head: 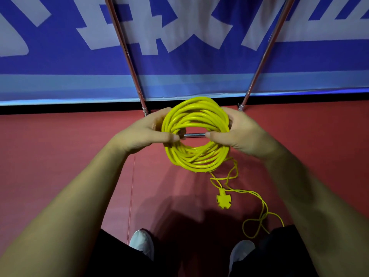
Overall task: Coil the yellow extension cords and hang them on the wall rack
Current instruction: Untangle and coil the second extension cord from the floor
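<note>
Hands' (pixel 143 132) (pixel 237 132) curled grip round yellow coil (pixel 196 156)

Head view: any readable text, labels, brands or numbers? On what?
blue banner: large white characters, cut off by the top edge of the frame, so not readable whole.
yellow cord coil: no print visible.
socket block: no marking visible.
No other text visible.

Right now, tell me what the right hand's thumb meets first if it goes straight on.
Likely the left hand, its thumb straight across the hole of the yellow coil that the right hand also grips; the metal bar seems behind, but depth is unclear.
</note>
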A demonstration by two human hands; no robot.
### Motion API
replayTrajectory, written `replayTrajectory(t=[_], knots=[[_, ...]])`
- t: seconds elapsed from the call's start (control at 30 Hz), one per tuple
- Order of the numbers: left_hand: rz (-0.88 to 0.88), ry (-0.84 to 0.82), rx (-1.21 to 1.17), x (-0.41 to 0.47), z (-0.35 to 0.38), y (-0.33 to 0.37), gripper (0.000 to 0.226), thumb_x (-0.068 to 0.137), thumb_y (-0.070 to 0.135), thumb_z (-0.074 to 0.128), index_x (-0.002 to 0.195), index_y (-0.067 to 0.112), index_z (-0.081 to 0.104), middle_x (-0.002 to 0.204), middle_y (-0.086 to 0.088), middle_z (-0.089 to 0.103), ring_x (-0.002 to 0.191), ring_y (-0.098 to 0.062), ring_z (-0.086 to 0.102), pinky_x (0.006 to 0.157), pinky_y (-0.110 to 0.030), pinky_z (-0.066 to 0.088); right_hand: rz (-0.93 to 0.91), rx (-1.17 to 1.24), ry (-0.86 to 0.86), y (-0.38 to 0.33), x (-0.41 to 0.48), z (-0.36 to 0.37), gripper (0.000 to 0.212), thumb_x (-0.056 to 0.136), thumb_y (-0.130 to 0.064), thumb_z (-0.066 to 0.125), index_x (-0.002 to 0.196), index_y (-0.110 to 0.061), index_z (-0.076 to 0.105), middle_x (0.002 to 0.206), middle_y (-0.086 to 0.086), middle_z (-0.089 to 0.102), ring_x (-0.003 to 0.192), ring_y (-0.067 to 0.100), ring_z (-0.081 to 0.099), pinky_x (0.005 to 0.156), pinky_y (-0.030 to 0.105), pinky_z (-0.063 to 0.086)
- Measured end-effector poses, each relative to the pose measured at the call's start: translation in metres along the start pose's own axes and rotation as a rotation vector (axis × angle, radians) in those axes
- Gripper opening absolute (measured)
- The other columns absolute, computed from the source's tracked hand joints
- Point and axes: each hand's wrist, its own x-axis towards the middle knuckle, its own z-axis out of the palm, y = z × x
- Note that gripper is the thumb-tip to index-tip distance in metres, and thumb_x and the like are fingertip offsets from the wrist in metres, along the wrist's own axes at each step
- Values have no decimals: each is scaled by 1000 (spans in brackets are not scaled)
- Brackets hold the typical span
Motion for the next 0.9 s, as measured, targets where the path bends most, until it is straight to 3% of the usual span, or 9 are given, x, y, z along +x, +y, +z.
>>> replayTrajectory(t=[0.07, 0.13, 0.23, 0.33, 0.47, 0.57, 0.63, 0.73, 0.9], knots=[[7, 14, 152, 2, 4, -3, 66, 75, 17, 80, 129, 6, 43, 107, -5, 62, 93, -16, 61, 80, -34, 55, -9, -230, 13, 1, 0, 0, 34, 66, -27, 78, 92, -13, 60, 78, 11, 66, 66, 22, 58, 68, 48, 54], [66, 28, 463, 6, 11, -7, 74, 75, 20, 83, 135, 11, 41, 115, -3, 62, 99, -13, 62, 85, -29, 54, -28, -423, 21, 1, -2, 6, 31, 66, -26, 78, 88, -18, 57, 73, 4, 64, 67, 19, 58, 67, 45, 51], [114, 126, 720, 9, 22, -6, 67, 66, 28, 73, 127, 16, 50, 100, 8, 63, 82, -1, 58, 74, -21, 47, -65, -572, 41, 1, -3, 15, 35, 66, -28, 78, 93, -20, 57, 80, 1, 65, 81, 24, 58, 72, 38, 48], [123, 208, 555, 10, 23, -2, 43, 65, 17, 65, 107, 19, 58, 82, 15, 61, 69, 4, 54, 65, -21, 45, -77, -505, 123, 1, -1, 18, 36, 67, -33, 78, 95, -21, 59, 84, 1, 65, 84, 23, 58, 75, 37, 47], [163, 323, 362, 12, 19, 2, 31, 68, 6, 61, 98, 14, 60, 77, -2, 58, 70, -8, 49, 63, -27, 43, -70, -423, 139, -4, 1, 12, 50, 65, -52, 71, 109, -31, 59, 90, -4, 68, 85, 16, 63, 79, 35, 51], [159, 383, 254, 12, 17, -1, 26, 71, 3, 62, 96, -2, 57, 78, -20, 56, 73, -16, 48, 66, -33, 41, -46, -291, 33, -4, 0, 3, 51, 69, -40, 77, 116, -28, 60, 86, -7, 69, 78, 7, 62, 76, 33, 52], [168, 437, 147, 14, 17, -2, 28, 73, -3, 61, 100, -8, 56, 80, -13, 55, 75, -15, 49, 68, -30, 41, -12, -29, -52, 1, -1, -3, 51, 72, -23, 79, 120, -22, 60, 93, -2, 70, 84, 7, 61, 83, 33, 52], [198, 503, -11, 16, 20, -2, 30, 77, -4, 62, 105, 7, 63, 90, -5, 61, 84, -15, 53, 78, -28, 42, 36, 138, -104, 9, 1, -7, 58, 71, -22, 80, 125, -19, 57, 102, 11, 66, 93, 14, 59, 88, 38, 49], [238, 625, -187, 20, 24, -3, 41, 73, 1, 65, 113, 5, 64, 100, -8, 68, 98, -24, 61, 94, -40, 48, -7, 232, 53, 9, 4, 4, 42, 72, -18, 76, 112, -22, 63, 98, 19, 66, 88, 17, 59, 82, 43, 49]])
